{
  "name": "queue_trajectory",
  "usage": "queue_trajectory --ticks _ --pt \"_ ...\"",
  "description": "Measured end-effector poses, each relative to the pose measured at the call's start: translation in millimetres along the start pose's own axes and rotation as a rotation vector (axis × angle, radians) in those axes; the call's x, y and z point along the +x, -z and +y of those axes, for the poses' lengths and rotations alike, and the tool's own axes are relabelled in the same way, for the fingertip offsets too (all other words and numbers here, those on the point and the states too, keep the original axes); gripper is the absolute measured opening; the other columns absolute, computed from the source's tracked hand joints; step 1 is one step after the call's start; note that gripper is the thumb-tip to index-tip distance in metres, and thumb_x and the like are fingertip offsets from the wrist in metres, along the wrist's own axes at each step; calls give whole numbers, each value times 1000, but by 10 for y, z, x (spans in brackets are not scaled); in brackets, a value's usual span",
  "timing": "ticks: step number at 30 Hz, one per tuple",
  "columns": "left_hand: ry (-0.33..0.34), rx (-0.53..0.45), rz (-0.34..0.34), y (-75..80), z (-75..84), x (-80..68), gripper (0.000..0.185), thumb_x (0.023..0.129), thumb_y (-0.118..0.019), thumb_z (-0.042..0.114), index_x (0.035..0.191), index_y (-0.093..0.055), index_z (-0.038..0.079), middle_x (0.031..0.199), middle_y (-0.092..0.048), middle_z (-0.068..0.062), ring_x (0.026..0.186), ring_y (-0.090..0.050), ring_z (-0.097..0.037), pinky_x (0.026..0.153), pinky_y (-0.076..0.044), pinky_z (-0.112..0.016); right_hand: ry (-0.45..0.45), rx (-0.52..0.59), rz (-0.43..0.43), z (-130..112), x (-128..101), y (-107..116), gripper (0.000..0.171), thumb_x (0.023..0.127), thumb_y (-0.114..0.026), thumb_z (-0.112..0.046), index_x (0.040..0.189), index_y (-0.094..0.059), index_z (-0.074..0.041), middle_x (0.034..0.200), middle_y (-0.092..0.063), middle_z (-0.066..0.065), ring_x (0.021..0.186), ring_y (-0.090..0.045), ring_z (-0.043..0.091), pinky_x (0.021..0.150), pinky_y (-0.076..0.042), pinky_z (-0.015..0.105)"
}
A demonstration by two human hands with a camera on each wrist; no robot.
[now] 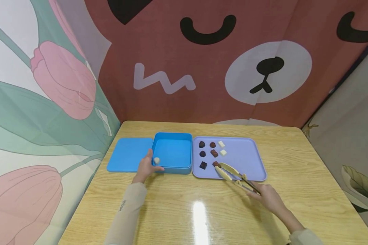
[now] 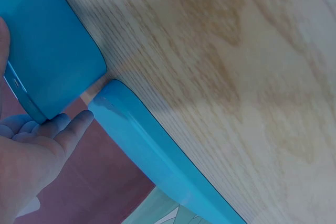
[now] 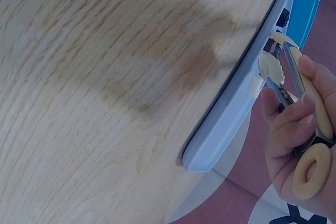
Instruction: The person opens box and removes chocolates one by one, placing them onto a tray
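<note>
Tongs, cream-coloured, sit squeezed in the right hand, their tips closed around a brown chocolate at the near edge of the lilac tray. Farther left, the left hand rests with relaxed fingers against the near corner of the blue box, where a white piece lies, the blue lid just beside it

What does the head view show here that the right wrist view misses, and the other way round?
Only the head view shows the left hand resting on the blue box, one white piece inside it, the blue lid beside it, and the chocolates laid out on the tray. Only the right wrist view shows the ring-shaped end of the tongs' handle. Both show the right hand gripping the tongs, tips over the lilac tray on the wooden table.
</note>
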State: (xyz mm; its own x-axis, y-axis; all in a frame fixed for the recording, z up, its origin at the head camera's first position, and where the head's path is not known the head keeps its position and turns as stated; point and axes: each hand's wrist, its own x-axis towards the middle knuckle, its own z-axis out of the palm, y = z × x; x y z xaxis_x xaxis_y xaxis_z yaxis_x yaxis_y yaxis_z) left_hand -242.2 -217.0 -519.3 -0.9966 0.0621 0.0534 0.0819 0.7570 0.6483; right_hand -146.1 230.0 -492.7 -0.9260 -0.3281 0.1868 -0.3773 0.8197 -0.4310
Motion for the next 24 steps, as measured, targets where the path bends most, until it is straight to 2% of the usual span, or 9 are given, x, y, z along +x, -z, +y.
queue_trajectory --ticks 11,17,24 --pt "-6 -7 -3 11 10 -12 106 63 -81 27 138 -16 -11 141 -16 -28 126 -22 -41 98 -29 -49 -10 9 25 -32 23 -11 42 75 -71 -19 111 -62 -1 59 -48 -11 47 -35 1 38 -29 20" --pt "-9 4 -1 15 20 -12 106 62 -81 28 137 -17 -12 141 -16 -29 126 -22 -41 98 -29 -49 15 32 54 -59 42 -11 21 74 -72 -18 90 -63 -9 57 -44 -12 46 -33 0 38 -28 20" --pt "-14 6 6 8 15 -13 106 62 -81 27 137 -18 -12 141 -17 -29 126 -21 -40 99 -28 -48 4 42 49 -75 78 -18 17 75 -71 -20 83 -58 -13 58 -45 -11 45 -31 0 38 -28 19"
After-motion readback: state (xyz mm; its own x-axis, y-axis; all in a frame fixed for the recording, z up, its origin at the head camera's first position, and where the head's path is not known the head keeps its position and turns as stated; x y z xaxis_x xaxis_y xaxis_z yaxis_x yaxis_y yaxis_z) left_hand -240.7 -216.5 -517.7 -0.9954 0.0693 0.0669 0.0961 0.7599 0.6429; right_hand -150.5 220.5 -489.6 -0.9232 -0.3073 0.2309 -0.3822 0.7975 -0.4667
